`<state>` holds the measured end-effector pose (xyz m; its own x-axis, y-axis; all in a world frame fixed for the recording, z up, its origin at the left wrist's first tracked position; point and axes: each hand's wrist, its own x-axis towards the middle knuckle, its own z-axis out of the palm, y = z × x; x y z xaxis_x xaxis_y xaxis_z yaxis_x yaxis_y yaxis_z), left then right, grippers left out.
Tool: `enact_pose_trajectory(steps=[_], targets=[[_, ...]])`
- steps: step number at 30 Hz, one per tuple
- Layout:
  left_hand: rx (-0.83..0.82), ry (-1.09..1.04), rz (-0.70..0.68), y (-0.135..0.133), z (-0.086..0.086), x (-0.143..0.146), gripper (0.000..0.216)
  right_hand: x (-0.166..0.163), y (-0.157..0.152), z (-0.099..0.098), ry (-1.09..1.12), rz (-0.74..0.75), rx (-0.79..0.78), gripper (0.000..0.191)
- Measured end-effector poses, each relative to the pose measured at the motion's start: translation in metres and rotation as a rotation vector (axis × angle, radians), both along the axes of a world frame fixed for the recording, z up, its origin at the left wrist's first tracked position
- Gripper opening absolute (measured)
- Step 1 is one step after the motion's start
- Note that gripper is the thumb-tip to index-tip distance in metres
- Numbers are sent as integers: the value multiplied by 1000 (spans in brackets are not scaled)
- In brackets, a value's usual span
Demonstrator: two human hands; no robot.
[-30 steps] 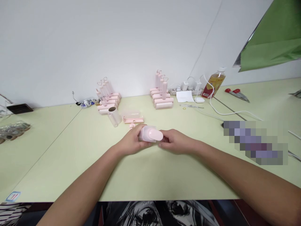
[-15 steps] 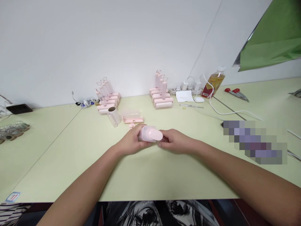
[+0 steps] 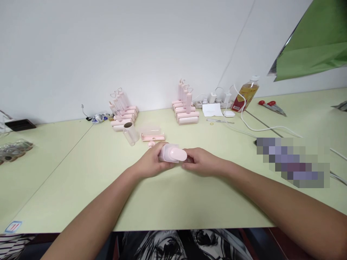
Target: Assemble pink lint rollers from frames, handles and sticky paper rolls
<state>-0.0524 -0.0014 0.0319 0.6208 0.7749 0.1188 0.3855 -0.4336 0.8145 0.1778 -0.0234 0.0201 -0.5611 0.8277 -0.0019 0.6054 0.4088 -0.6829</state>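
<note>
Both of my hands meet over the middle of the pale green table (image 3: 168, 202). My left hand (image 3: 150, 163) is wrapped round a pink plastic lint-roller part (image 3: 172, 153), holding it just above the table. My right hand (image 3: 202, 162) is closed at the part's right end, fingers curled against it; what they pinch is hidden. Just beyond lie a loose roll (image 3: 131, 133), a pink roller frame (image 3: 153, 137) with a clear cover, and a small pink cap (image 3: 151, 143).
Two stacks of pink lint rollers (image 3: 122, 113) (image 3: 186, 110) stand by the wall. A power strip with chargers (image 3: 217, 100), a bottle of yellow liquid (image 3: 245, 94), white cables, red-handled scissors (image 3: 269, 107) and a blurred patch sit to the right. A green sheet (image 3: 317, 43) hangs upper right.
</note>
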Motion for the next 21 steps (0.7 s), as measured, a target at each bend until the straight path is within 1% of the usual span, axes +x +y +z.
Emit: enact_pose_trajectory(steps=[21], targets=[[6, -6, 10, 0, 0, 0, 46, 0, 0, 1, 10, -3, -12, 7]])
